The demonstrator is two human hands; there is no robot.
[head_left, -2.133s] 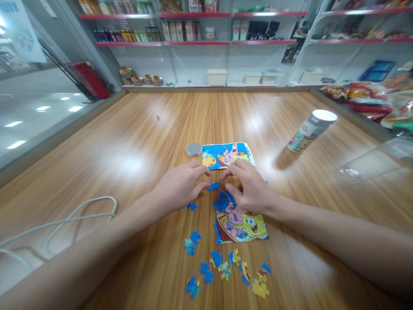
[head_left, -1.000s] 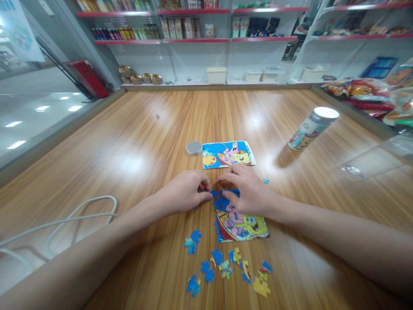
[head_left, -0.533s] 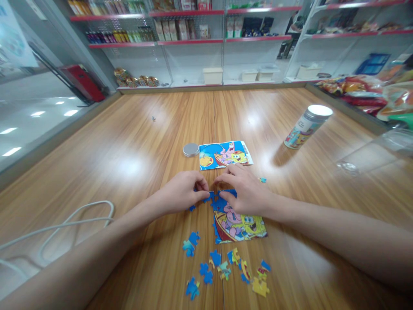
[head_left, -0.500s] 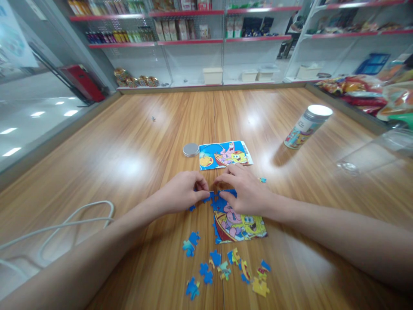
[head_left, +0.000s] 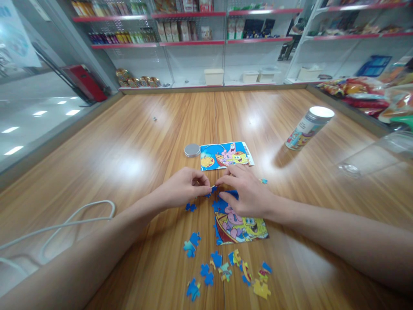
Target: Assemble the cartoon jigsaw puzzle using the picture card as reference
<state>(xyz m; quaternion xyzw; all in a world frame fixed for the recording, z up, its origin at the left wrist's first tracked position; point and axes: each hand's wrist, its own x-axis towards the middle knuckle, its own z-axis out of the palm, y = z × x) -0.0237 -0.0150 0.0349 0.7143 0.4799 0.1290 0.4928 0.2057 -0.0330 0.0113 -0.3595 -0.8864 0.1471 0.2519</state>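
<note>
My left hand [head_left: 187,187] pinches a small blue jigsaw piece [head_left: 213,189] between thumb and fingertips, just off the upper left corner of a partly joined jigsaw puzzle [head_left: 240,224]. The joined part shows a yellow and a pink cartoon figure in a boat. Over its top edge lies my right hand [head_left: 245,189], thumb resting on the puzzle, forefinger apart from the thumb and close to the held piece. That hand hides part of the upper puzzle. Below my left hand are loose blue pieces [head_left: 190,207].
Several loose pieces [head_left: 225,271] lie nearer me. Beyond my hands are a picture card [head_left: 226,155] and a round metal lid [head_left: 192,150]. A printed canister [head_left: 308,128] and a clear container [head_left: 371,155] stand right. A white cable [head_left: 80,221] crosses the left side.
My left hand has raised the blue piece slightly and tilted it beside the puzzle's corner. More of the loose blue pieces beneath that hand shows. My right hand has stayed nearly in place.
</note>
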